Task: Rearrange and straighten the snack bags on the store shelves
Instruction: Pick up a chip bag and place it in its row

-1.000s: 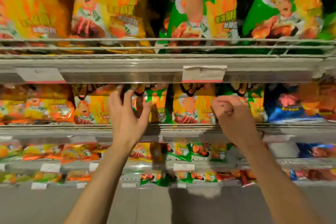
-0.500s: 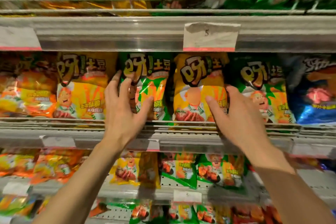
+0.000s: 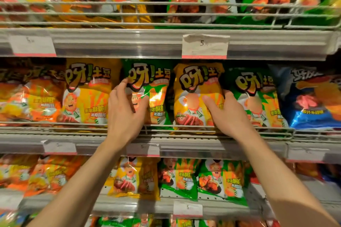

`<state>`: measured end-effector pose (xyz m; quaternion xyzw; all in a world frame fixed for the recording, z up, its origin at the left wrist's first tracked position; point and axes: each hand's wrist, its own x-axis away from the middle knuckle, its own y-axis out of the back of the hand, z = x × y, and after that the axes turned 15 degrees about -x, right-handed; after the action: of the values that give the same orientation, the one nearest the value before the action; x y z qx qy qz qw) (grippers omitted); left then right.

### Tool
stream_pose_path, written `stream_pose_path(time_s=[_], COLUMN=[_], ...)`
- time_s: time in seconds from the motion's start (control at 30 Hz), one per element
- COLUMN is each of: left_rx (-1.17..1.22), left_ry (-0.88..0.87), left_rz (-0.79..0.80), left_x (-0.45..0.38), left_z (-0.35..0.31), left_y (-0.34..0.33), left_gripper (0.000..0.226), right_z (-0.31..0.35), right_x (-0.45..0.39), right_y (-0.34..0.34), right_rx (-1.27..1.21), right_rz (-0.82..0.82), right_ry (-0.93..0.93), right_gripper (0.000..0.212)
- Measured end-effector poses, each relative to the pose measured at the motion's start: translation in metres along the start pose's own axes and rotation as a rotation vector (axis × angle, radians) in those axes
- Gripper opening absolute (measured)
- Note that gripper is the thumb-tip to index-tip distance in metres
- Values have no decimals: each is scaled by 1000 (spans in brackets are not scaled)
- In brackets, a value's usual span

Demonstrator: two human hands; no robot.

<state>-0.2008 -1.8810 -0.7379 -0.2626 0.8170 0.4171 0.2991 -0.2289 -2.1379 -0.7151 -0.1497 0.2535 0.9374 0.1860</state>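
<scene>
We face the middle shelf [image 3: 110, 134]; bags stand upright, long axis vertical, straight ahead of both hands. Our left hand [image 3: 125, 112] grips the green bag [image 3: 156, 96] at its left edge, fingers curled round it. Our right hand [image 3: 227, 114] holds the yellow bag [image 3: 195, 86] at its right edge, thumb on the front. Versus half a second ago: view closer, right fingers tucked further behind the bag.

Shop aisle: tiered wire shelves [image 3: 166, 26] packed with snack bags [image 3: 88, 94], paper price tags [image 3: 204, 46] on rails.
</scene>
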Motion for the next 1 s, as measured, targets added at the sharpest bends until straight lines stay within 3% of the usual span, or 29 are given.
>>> stream_pose_path(time_s=[0.27, 0.5, 0.63, 0.73, 0.83, 0.9, 1.0], left_rx=[85, 232, 213, 201, 179, 164, 141], left_ry=[105, 138, 127, 134, 112, 99, 101], left_rz=[128, 84, 31, 50, 83, 92, 85], left_x=[-10, -8, -9, -10, -10, -9, -9], left_z=[6, 5, 5, 6, 9, 11, 12], left_y=[1, 10, 11, 12, 10, 7, 4], left_gripper=[87, 87, 76, 76, 78, 80, 81], right_z=[-8, -6, 2, 13, 16, 14, 14], right_x=[-3, -6, -6, -12, -16, -15, -10], right_y=[3, 5, 4, 4, 6, 9, 16], right_rx=[-101, -222, -289, -308, -301, -305, -274], right_rz=[-52, -98, -111, -117, -135, -165, -202], right_ry=[29, 25, 35, 60, 74, 74, 72], right_gripper=[75, 79, 65, 40, 31, 34, 57])
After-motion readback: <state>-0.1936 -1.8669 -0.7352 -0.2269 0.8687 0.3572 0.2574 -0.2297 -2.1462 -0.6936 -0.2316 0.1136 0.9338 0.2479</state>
